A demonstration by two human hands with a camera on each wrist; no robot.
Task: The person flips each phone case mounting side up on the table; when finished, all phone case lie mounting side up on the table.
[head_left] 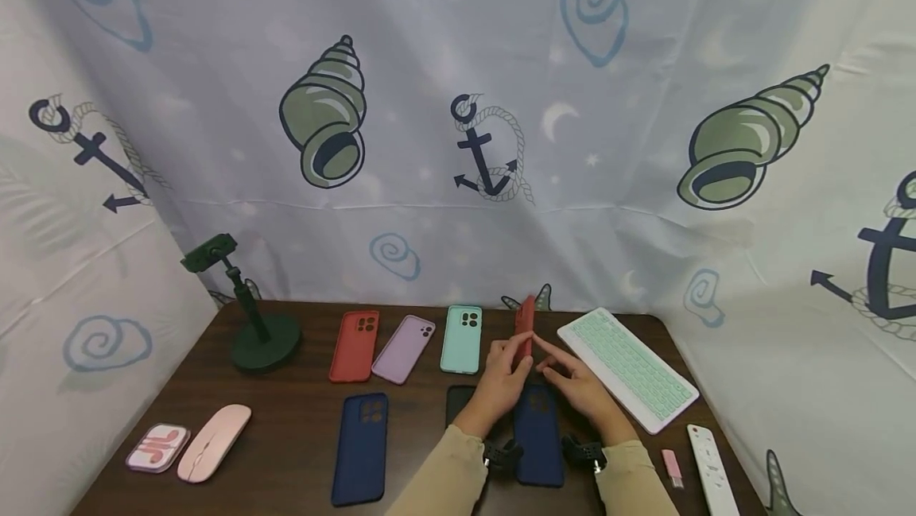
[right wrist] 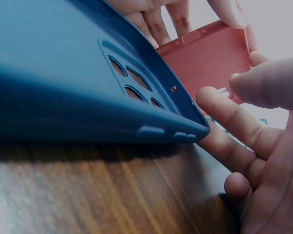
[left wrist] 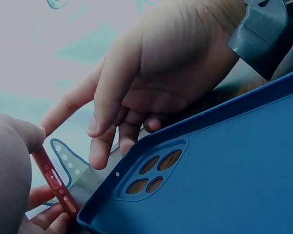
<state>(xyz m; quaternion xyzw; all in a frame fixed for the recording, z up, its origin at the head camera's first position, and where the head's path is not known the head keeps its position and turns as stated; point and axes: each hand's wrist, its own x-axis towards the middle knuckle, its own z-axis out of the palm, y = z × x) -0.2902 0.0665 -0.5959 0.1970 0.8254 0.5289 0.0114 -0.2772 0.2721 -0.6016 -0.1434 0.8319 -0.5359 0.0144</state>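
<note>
My left hand (head_left: 503, 377) grips a red phone case (head_left: 525, 325) by its edges, thumb on one side and fingers on the other, and the case stands upright above the table. Its inner side (right wrist: 210, 58) faces the right wrist camera. My right hand (head_left: 576, 385) reaches in with its index finger extended to the case's upper edge; its other fingers are loosely bent around nothing. Beneath both hands lies a dark blue phone case (head_left: 538, 436), hollow side up, with its camera cutouts visible in the left wrist view. A black case (head_left: 458, 401) is partly hidden by my left arm.
Red (head_left: 354, 347), lilac (head_left: 404, 349) and mint (head_left: 461, 339) cases lie along the back; another blue case (head_left: 360, 448) lies in front. A keyboard (head_left: 630, 369), pink stick (head_left: 672, 468) and white remote (head_left: 712, 472) lie right; a green stand (head_left: 265, 341), mouse (head_left: 214, 444) and earphone box (head_left: 157, 448) left.
</note>
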